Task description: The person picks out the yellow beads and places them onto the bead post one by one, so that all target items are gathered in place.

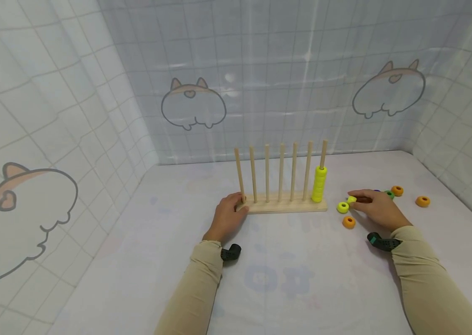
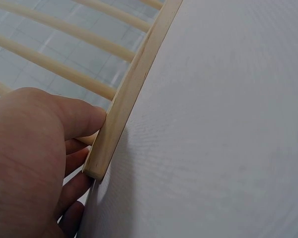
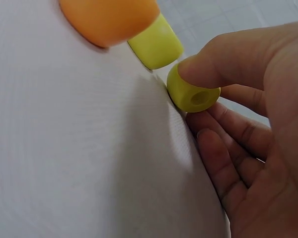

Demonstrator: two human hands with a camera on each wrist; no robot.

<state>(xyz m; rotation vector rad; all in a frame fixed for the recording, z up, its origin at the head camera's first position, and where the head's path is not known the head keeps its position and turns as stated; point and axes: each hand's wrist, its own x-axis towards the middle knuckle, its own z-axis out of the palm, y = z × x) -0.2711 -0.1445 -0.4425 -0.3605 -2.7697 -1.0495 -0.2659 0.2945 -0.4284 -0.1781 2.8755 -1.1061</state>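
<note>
A wooden peg rack (image 1: 286,208) with several upright pegs stands on the table. Its rightmost peg carries a stack of yellow beads (image 1: 319,185); the other pegs are bare. My left hand (image 1: 224,217) grips the left end of the rack's base, its thumb (image 2: 87,119) on the near edge in the left wrist view. To the right of the rack, my right hand (image 1: 377,210) pinches a yellow bead (image 3: 184,91) between thumb and fingers, low over the cloth. Just left of that bead lies another yellow bead (image 1: 342,207).
An orange bead (image 1: 348,222) lies nearer me than the yellow ones. Beyond my right hand are a green bead (image 1: 389,194), a partly hidden blue bead (image 1: 376,190) and two more orange beads, one farther right (image 1: 422,201). Tile-patterned sheets (image 1: 261,93) wall in the white-covered table.
</note>
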